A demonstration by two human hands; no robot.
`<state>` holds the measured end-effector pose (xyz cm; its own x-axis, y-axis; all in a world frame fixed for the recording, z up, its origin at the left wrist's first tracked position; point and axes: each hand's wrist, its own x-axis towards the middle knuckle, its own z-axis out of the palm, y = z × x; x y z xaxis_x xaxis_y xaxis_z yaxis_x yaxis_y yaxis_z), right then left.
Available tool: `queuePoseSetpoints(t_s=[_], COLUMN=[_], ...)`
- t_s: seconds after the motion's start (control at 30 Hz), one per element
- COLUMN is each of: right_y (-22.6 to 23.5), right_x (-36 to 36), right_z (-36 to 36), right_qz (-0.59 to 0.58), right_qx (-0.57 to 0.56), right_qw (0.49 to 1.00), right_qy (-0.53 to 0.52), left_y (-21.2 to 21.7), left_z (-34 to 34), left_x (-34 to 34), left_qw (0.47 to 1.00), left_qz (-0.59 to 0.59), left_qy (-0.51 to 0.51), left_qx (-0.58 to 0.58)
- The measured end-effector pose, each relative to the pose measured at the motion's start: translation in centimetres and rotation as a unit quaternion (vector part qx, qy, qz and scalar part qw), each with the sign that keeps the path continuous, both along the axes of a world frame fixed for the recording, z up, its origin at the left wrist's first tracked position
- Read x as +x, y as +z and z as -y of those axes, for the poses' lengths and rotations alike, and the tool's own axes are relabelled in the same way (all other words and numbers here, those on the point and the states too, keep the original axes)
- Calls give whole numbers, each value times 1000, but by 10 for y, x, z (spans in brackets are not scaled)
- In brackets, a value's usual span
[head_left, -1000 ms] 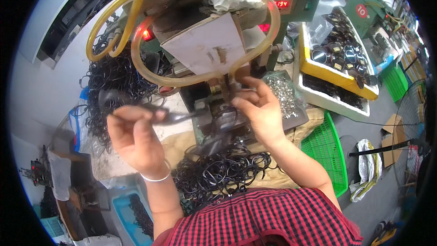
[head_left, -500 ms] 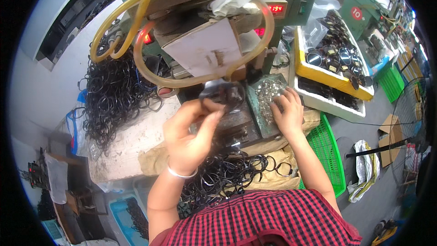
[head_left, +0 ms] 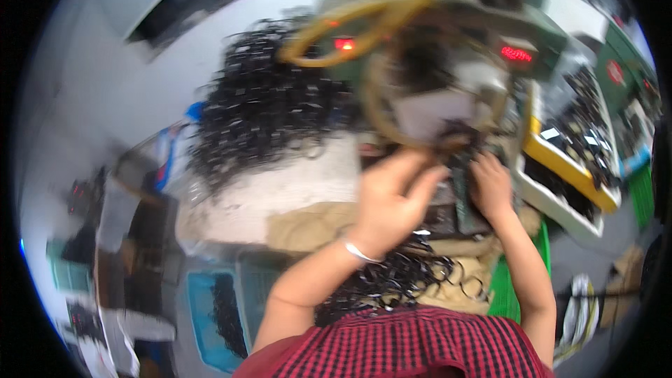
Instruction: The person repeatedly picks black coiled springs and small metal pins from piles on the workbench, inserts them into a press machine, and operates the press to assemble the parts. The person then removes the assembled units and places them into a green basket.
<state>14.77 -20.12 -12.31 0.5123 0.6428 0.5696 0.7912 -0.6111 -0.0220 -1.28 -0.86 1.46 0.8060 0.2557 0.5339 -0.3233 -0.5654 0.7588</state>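
Motion blur smears much of the view. My left hand (head_left: 394, 203), with a white band on its wrist, reaches to the front of a green machine (head_left: 553, 21). Its thumb and fingers close on a dark, blurred piece (head_left: 458, 138) whose kind I cannot make out. My right hand (head_left: 492, 185) lies palm down over the green tray (head_left: 470, 218) beside the machine's work spot, fingers stretched forward and slightly apart. Its fingertips are blurred, and nothing shows in them. A pale card (head_left: 430, 113) and a yellowish hose (head_left: 374, 101) are just beyond my left hand.
A big heap of black rings (head_left: 273, 98) covers the bench (head_left: 308, 182) to the left; more black rings (head_left: 392, 280) lie before my lap. Stacked foam boxes (head_left: 570, 168) hold dark parts at right, near a green basket (head_left: 507, 294). A blue bin (head_left: 203, 318) stands lower left.
My view has swung left, shifting the machine, bench and both hands rightward in the picture. My left hand still pinches a dark piece by the machine; my right hand stays at the green tray.
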Motion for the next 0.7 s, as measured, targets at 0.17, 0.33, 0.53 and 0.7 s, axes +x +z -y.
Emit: queuePoseSetpoints(t_s=[0.17, 0.33, 0.53, 0.7], right_y=[5, 2, 34, 21], right_x=[-25, -39, -42, -47], right_z=[10, 29, -13, -3], right_qz=[-116, -203, -273, -335], right_qx=[258, 307, 336, 362], right_qw=[952, 922, 899, 864], right_qy=[-116, -124, -62, -97], left_y=[-34, -55, -51, -103], left_z=[-21, -165, -257, -255], left_x=[-45, -49, 46, 76], left_qw=[987, 925, 781, 725], left_qz=[107, 35, -239, -215], left_qy=[73, 364, 506, 557], left_qx=[91, 98, 278, 344])
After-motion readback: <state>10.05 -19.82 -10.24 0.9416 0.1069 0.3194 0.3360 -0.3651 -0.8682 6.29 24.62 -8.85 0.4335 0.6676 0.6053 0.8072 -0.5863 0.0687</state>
